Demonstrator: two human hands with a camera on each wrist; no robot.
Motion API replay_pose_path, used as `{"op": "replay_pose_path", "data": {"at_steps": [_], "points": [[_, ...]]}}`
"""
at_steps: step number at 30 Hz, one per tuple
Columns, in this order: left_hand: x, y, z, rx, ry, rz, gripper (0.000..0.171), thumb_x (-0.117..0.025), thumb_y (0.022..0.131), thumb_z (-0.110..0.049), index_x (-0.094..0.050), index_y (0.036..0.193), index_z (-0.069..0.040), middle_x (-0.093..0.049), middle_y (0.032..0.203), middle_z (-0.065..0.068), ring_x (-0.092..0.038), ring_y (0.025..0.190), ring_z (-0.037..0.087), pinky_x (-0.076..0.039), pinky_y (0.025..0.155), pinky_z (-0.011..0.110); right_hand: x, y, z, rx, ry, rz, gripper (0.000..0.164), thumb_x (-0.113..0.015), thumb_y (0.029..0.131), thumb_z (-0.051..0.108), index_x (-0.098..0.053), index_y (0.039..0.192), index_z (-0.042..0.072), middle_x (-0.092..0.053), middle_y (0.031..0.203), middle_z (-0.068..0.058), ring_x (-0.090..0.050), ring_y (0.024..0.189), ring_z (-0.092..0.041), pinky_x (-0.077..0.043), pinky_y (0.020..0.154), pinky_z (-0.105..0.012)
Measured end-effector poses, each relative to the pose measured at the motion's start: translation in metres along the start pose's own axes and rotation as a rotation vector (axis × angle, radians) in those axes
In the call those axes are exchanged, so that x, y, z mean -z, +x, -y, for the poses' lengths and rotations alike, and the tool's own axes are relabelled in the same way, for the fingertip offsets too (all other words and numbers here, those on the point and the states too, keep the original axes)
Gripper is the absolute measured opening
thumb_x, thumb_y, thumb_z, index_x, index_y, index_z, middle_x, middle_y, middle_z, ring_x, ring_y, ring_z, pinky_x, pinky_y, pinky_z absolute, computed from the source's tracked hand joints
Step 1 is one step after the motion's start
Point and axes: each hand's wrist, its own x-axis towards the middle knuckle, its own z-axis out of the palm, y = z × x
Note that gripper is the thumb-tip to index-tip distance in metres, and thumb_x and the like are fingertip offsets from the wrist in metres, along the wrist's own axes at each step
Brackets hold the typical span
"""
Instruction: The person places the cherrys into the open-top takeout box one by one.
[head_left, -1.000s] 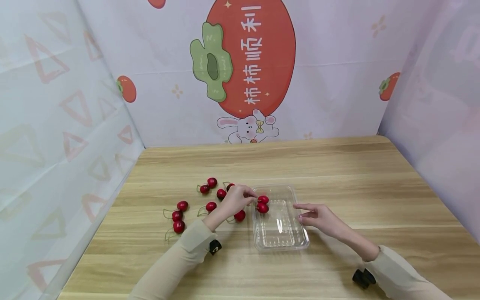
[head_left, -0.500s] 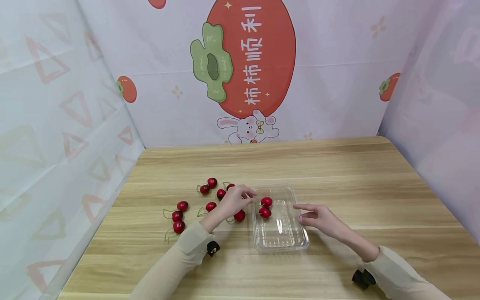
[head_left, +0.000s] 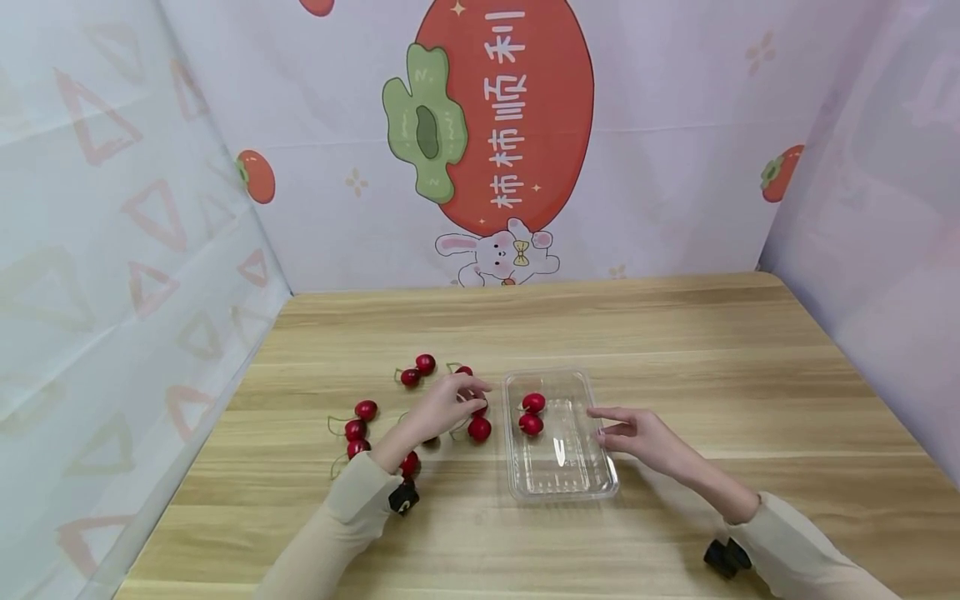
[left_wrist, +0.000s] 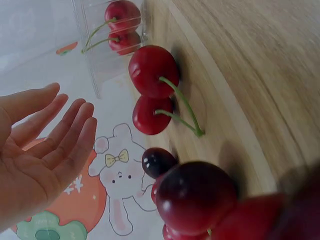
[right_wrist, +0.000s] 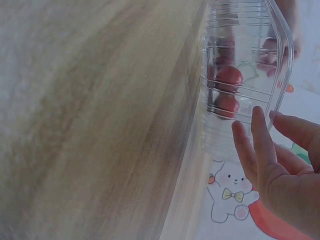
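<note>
My left hand (head_left: 444,408) hovers over the cherries left of the box, fingers extended and holding nothing. In the left wrist view the left hand (left_wrist: 47,145) is apart from a stemmed cherry pair (left_wrist: 154,72) on the table. That cherry pair (head_left: 480,430) is partly covered by the hand in the head view. Two joined cherries (head_left: 532,425) lie inside the clear plastic box (head_left: 562,492), near its left wall. My right hand (head_left: 637,437) rests at the box's right rim. In the right wrist view, the right hand's fingers (right_wrist: 265,145) look straight against the box's side.
More cherries lie on the wooden table (head_left: 675,350) to the left: a group (head_left: 356,430) at far left, a pair (head_left: 425,364) farther back, and a cherry (head_left: 408,463) by the left wrist. A printed cloth (head_left: 330,225) stands behind the table.
The two cherries in the box shifted slightly toward its middle, out of the left fingers' reach. My left hand then moved left, off the box's rim. The right hand stayed put.
</note>
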Motion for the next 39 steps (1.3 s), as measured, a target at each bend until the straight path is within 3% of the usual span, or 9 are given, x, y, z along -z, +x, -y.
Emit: {"op": "replay_pose_path", "data": {"at_steps": [8,20,32,39], "points": [[0.008,-0.012,0.007,0.015,0.014,0.025,0.018,-0.059,0.083,-0.005,-0.064,0.100,0.000,-0.063,0.094,0.009,-0.058,0.080,0.019,-0.047,0.067,0.022,0.000,0.000,0.002,0.000,0.002,-0.002,0.046,-0.054,0.085,0.003,-0.038,0.123,-0.016,-0.039,0.123,-0.035,-0.055,0.099,-0.039,-0.050,0.075,-0.026],[0.013,-0.022,0.020,-0.030,0.059,0.063,0.018,-0.058,0.084,-0.006,-0.064,0.099,0.002,-0.064,0.092,0.010,-0.058,0.079,0.018,-0.048,0.068,0.022,-0.001,-0.001,0.002,0.007,-0.017,-0.010,0.045,-0.055,0.085,0.004,-0.039,0.123,-0.016,-0.040,0.123,-0.035,-0.055,0.098,-0.038,-0.050,0.075,-0.027],[0.011,-0.022,0.026,0.075,0.143,0.122,0.015,-0.061,0.081,-0.006,-0.065,0.096,-0.003,-0.061,0.083,0.002,-0.054,0.074,0.011,-0.046,0.062,0.020,0.000,0.000,0.003,0.005,-0.005,-0.011,0.045,-0.055,0.085,0.003,-0.040,0.122,-0.016,-0.039,0.124,-0.034,-0.056,0.098,-0.037,-0.050,0.076,-0.026],[0.007,-0.020,0.028,0.121,0.151,0.169,0.016,-0.059,0.080,-0.001,-0.065,0.095,-0.003,-0.061,0.084,0.003,-0.051,0.070,0.011,-0.045,0.058,0.021,0.000,0.000,0.001,-0.016,-0.016,-0.012,0.046,-0.056,0.084,0.004,-0.040,0.123,-0.015,-0.038,0.126,-0.033,-0.054,0.099,-0.039,-0.049,0.076,-0.026]]}}
